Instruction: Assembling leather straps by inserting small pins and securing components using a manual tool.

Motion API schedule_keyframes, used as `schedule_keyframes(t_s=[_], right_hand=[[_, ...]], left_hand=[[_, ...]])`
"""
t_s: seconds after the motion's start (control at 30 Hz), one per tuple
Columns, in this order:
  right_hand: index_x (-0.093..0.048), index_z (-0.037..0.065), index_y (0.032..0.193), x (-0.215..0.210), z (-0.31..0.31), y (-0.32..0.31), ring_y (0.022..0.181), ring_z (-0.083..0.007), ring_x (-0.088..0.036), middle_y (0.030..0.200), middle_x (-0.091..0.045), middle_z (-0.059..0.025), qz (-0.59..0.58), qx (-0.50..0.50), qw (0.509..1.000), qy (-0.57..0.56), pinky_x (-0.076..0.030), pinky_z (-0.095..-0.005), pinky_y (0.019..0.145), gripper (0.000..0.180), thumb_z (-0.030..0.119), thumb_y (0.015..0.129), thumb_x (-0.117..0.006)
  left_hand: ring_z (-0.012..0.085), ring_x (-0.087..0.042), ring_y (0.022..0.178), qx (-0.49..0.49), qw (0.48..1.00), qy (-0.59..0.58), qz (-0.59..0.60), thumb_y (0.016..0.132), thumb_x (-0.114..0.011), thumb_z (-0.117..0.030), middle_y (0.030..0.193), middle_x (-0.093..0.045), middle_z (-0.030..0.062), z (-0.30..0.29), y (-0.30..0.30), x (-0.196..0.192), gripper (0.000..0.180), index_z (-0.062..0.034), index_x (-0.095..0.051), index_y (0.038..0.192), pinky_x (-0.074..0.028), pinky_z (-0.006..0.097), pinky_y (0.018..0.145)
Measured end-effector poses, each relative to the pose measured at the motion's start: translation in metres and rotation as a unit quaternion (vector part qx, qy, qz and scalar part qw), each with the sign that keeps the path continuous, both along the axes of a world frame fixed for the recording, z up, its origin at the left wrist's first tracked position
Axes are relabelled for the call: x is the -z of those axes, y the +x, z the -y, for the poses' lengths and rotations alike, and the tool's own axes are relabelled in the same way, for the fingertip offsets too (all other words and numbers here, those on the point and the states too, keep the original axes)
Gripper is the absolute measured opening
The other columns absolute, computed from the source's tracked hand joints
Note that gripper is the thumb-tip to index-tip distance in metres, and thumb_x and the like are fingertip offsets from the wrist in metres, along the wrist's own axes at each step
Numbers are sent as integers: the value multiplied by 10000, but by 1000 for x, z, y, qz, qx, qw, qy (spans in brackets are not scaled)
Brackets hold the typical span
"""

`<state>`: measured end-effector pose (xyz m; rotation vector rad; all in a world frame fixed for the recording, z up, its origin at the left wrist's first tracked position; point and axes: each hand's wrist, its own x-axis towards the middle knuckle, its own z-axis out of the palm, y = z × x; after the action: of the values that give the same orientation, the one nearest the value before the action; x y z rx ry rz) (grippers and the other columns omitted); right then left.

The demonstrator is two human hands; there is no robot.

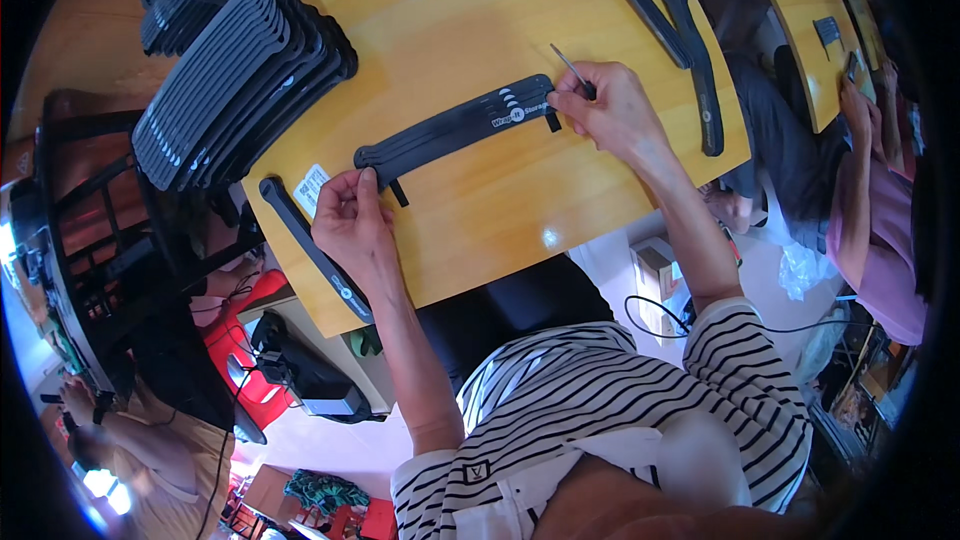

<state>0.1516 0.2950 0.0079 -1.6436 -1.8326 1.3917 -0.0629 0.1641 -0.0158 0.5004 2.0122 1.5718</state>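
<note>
A small stack of black straps (450, 130) with white print lies slantwise over the table before me. My left hand (352, 220) pinches its left end between thumb and fingers. At the stack's right end is my right hand (610, 110), closed on a thin metal tool (568, 62) with a dark handle, its shaft pointing up and left. The right fingertips also touch the strap end; the tool's exact kind cannot be told. Two short black tabs stick out below the stack, one tab (400, 192) near my left hand, the other tab (553, 123) near my right.
Large piles of black straps (225, 90) fill the table's far left. A single strap (315, 250) and a white label (311, 187) lie at the left edge. More straps (700, 80) lie at the right. Other people sit left and right; a co-worker's hand (858, 110) is at another table.
</note>
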Motion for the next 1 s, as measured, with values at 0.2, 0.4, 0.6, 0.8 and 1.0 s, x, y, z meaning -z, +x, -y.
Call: schedule_keyframes(t_s=[0.2, 0.4, 0.6, 0.8, 1.0], right_hand=[[-605, 1, 699, 4, -1, 0, 416, -133, -482, 464, -490, -73, 20, -17, 998, 62, -374, -296, 419, 121, 109, 752, -595], [-539, 30, 675, 4, 0, -2, 410, -60, -438, 487, -486, -3, 18, -24, 998, 60, -330, -234, 369, 158, 115, 796, -595], [-533, 45, 670, 7, 0, -2, 400, -63, -436, 485, -488, 0, 4, -19, 999, 44, -327, -235, 364, 160, 121, 794, -598], [-557, 13, 665, 0, 0, -1, 406, -113, -490, 479, -511, -46, -2, -8, 1000, 28, -381, -266, 394, 151, 117, 763, -602], [-521, 61, 693, 0, 2, -4, 379, -66, -422, 481, -487, -3, -4, -18, 999, 34, -308, -222, 347, 139, 120, 793, -597]], left_hand=[[37, -442, 441, 9, 999, -5, -36, 790, -632, -44, 585, -529, 4, -2, -1, 5, 79, 18, -584, 801, -346, 160, 391], [38, -451, 463, 8, 998, 11, -57, 785, -636, -42, 598, -540, 11, -1, -1, 11, 75, 20, -594, 793, -354, 165, 405], [70, -481, 521, 4, 990, 41, -131, 767, -640, -24, 606, -551, 25, 1, -2, 19, 65, 25, -597, 767, -390, 195, 482], [105, -494, 537, 20, 988, 22, -152, 757, -639, -34, 599, -547, 54, 1, -1, 14, 74, 24, -593, 759, -406, 234, 513], [120, -492, 508, 12, 988, 22, -154, 733, -658, -45, 581, -541, 60, 2, -5, 13, 119, 16, -555, 735, -405, 251, 499]])
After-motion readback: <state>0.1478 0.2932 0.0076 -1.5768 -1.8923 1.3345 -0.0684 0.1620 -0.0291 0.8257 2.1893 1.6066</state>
